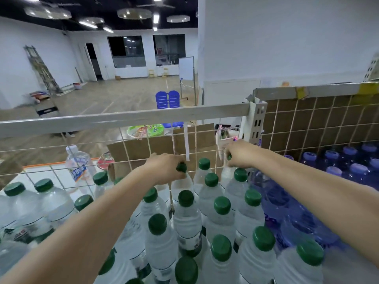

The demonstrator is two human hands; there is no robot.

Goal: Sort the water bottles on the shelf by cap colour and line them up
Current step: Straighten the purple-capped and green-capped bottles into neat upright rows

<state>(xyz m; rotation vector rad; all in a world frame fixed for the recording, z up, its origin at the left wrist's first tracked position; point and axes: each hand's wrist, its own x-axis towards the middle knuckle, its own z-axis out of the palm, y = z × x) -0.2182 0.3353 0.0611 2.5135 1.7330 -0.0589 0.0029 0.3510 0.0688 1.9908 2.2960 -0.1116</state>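
Observation:
Several clear water bottles with green caps [222, 205] stand packed together on the shelf in the middle and at the left. To their right stand several blue-tinted bottles with purple caps [358, 168]. My left hand [167, 168] grips the green-capped bottle [181, 184] in the back row by its neck. My right hand [241, 153] grips the top of another green-capped bottle [226, 175] at the back, right by the wire grid; its cap is mostly hidden by my fingers.
A white wire grid [127, 154] under a grey rail [123, 118] closes the shelf's back. A cardboard sheet [320, 124] backs the right part. Beyond the grid stand one white-capped bottle [79, 162], a brown box [164, 144] and a blue stool [167, 99].

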